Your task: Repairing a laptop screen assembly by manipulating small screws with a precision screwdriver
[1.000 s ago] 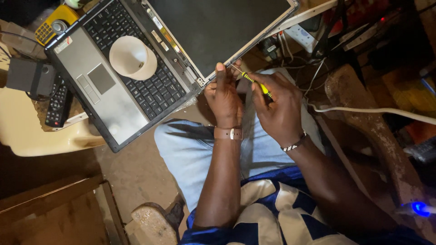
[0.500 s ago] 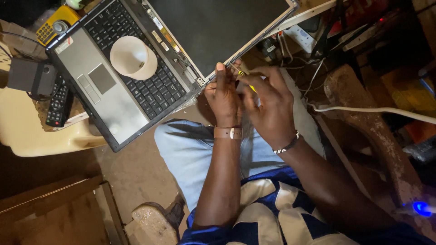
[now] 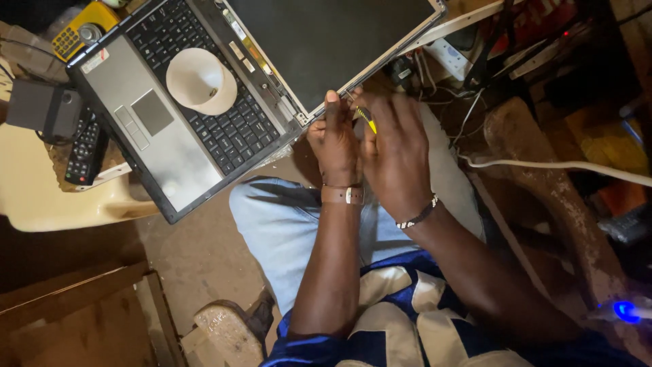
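Just above the frame's centre, the right hand (image 3: 397, 153) curled its fingers around a yellow-handled screwdriver (image 3: 367, 119), tip aimed at the laptop (image 3: 204, 146) hinge corner. Beside it, touching, the left hand (image 3: 335, 139) pinched that corner, index finger straight up. The open laptop filled the upper left, a white cup (image 3: 202, 81) standing on its keyboard. A white cable (image 3: 557, 165) crossed at right.

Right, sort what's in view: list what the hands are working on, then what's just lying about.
In use:
left hand steadying the open laptop at its screen corner
right hand holding the yellow-handled screwdriver

Lying about:
white cup on the keyboard
black remote
yellow handset
white cable
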